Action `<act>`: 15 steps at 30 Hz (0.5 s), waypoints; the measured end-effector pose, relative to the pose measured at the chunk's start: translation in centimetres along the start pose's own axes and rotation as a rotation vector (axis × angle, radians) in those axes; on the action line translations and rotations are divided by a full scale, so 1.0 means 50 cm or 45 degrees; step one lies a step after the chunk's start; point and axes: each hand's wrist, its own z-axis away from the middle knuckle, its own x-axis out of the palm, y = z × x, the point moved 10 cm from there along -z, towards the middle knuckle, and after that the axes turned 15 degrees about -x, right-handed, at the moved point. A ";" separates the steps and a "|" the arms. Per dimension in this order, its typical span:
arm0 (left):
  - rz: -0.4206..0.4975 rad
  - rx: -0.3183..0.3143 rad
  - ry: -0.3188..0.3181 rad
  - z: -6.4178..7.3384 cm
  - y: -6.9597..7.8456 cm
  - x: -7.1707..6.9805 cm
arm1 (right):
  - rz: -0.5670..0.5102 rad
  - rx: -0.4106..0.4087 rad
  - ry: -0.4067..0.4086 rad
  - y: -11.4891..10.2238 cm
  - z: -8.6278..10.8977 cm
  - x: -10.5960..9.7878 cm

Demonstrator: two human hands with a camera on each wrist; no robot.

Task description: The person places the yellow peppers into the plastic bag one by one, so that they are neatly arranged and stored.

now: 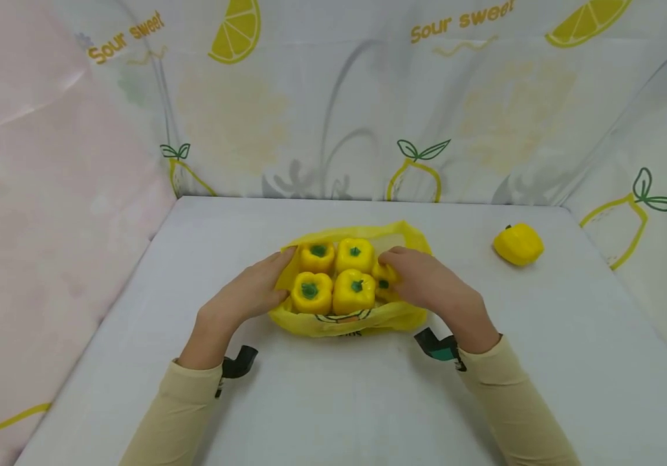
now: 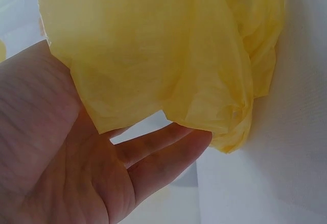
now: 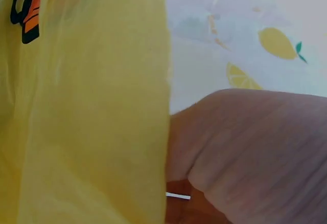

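Several yellow bell peppers (image 1: 354, 291) with green stems sit upright inside a yellow plastic bag (image 1: 316, 328) at the middle of the table, its mouth facing up. At the bag's left side, my left hand (image 1: 254, 285) rests against the rim, thumb and fingers spread; in the left wrist view, plastic film hides part of this hand (image 2: 76, 168). My right hand (image 1: 426, 278) reaches inside the right rim and grips a bell pepper (image 1: 383, 285), mostly covered by the fingers. Film blocks the right fingertips in the right wrist view.
One more yellow bell pepper (image 1: 518, 244) lies on its side at the back right of the white table (image 1: 333, 401). Lemon-printed cloth (image 1: 310, 97) hangs behind and along both sides. Dark wrist-mounted pieces (image 1: 439, 346) show beneath both wrists.
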 end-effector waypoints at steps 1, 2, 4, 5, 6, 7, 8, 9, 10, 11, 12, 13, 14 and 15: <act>-0.003 0.004 0.002 0.001 0.001 0.000 | 0.014 0.006 0.010 0.001 -0.001 0.000; -0.002 0.002 0.002 0.001 0.001 -0.001 | 0.024 0.013 0.020 0.003 -0.002 -0.001; -0.004 0.005 0.004 0.001 0.001 -0.001 | 0.034 0.024 0.034 0.007 -0.004 -0.001; -0.006 0.009 0.007 0.001 0.001 -0.001 | 0.040 0.029 0.038 0.010 -0.005 -0.001; -0.009 0.012 0.010 0.001 0.001 -0.001 | 0.043 0.036 0.038 0.013 -0.006 -0.001; -0.010 0.015 0.012 0.000 0.001 -0.001 | 0.044 0.038 0.038 0.015 -0.006 0.000; -0.009 0.014 0.013 0.000 0.000 0.000 | 0.039 0.041 0.037 0.018 -0.007 0.001; -0.013 0.019 0.016 0.000 0.000 0.000 | 0.034 0.044 0.035 0.020 -0.008 0.002; -0.016 0.022 0.018 0.000 0.000 0.000 | 0.030 0.047 0.035 0.023 -0.009 0.003; -0.015 0.018 0.018 -0.001 -0.001 0.001 | 0.026 0.051 0.034 0.026 -0.009 0.004; -0.015 0.016 0.018 -0.001 -0.001 0.001 | 0.020 0.054 0.035 0.028 -0.010 0.004; -0.016 0.014 0.016 -0.001 -0.002 0.002 | 0.016 0.059 0.033 0.030 -0.011 0.005; -0.015 0.012 0.014 -0.001 -0.002 0.002 | 0.010 0.068 0.028 0.033 -0.011 0.006; -0.013 0.006 0.010 -0.001 -0.003 0.002 | 0.002 0.075 0.014 0.035 -0.011 0.009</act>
